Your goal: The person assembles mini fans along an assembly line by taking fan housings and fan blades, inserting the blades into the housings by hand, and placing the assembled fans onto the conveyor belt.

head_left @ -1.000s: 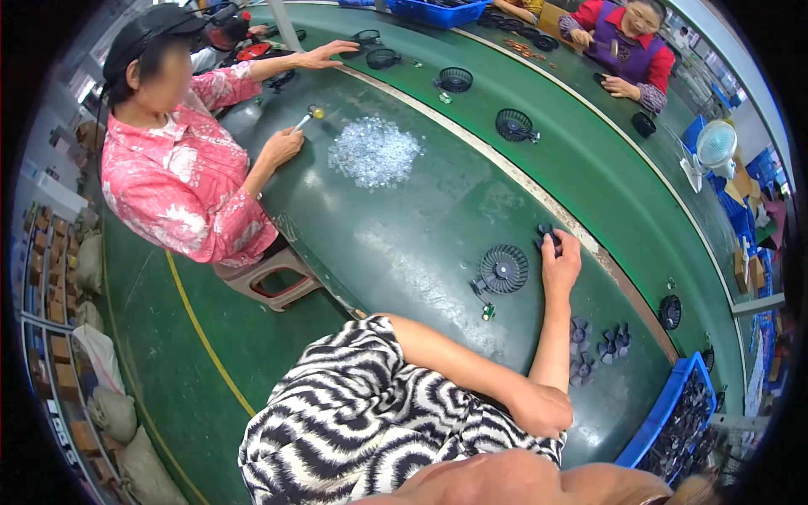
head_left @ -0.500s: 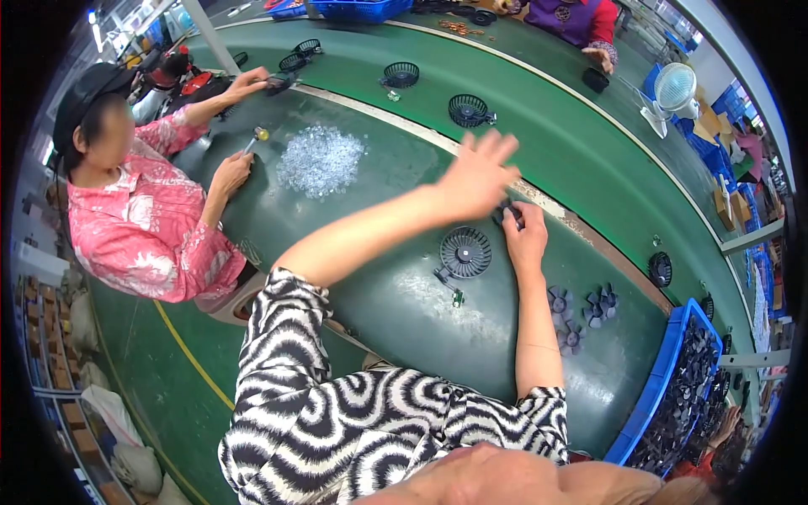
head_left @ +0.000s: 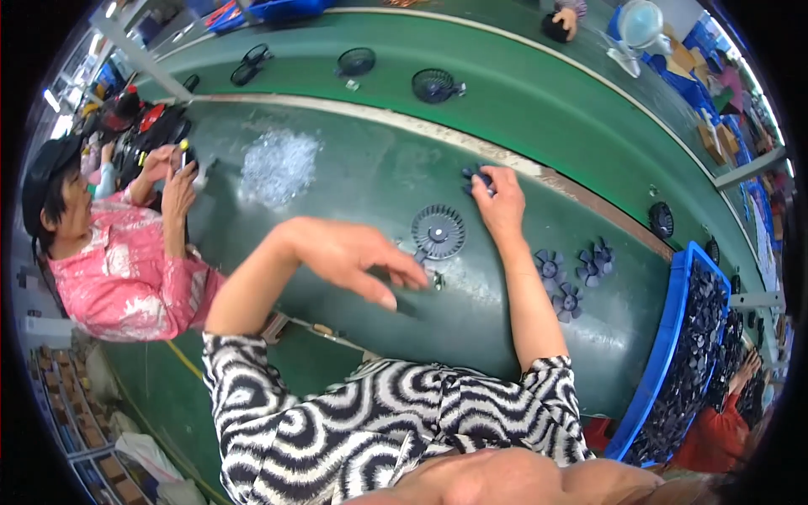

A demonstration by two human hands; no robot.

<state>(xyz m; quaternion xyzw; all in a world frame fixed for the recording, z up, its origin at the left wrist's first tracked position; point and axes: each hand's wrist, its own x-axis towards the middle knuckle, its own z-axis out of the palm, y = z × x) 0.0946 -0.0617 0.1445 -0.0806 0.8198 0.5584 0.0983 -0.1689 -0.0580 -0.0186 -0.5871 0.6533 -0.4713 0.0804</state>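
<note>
In my right hand [head_left: 502,202] is a dark fan blade [head_left: 475,178], gripped by the fingers near the table's far edge. My left hand [head_left: 358,259] is in the air with its fingers apart, and nothing is in it. Beyond its fingertips lies a round black fan housing [head_left: 438,232] with a ribbed cage. A small green circuit board [head_left: 437,281] sits at the housing's near side, close to my left fingers. To the right of my right forearm, several loose fan blades [head_left: 568,300] rest on the green table [head_left: 471,337].
A green conveyor belt [head_left: 539,109] along the far edge carries fan housings [head_left: 433,85]. Small clear pieces [head_left: 279,167] are heaped at left, near a co-worker in a pink shirt [head_left: 126,269]. A blue crate [head_left: 665,370] of dark parts stands at right.
My left hand has drawn back from near the belt toward me. My right hand still has the fan blade. The co-worker at left has brought both hands together.
</note>
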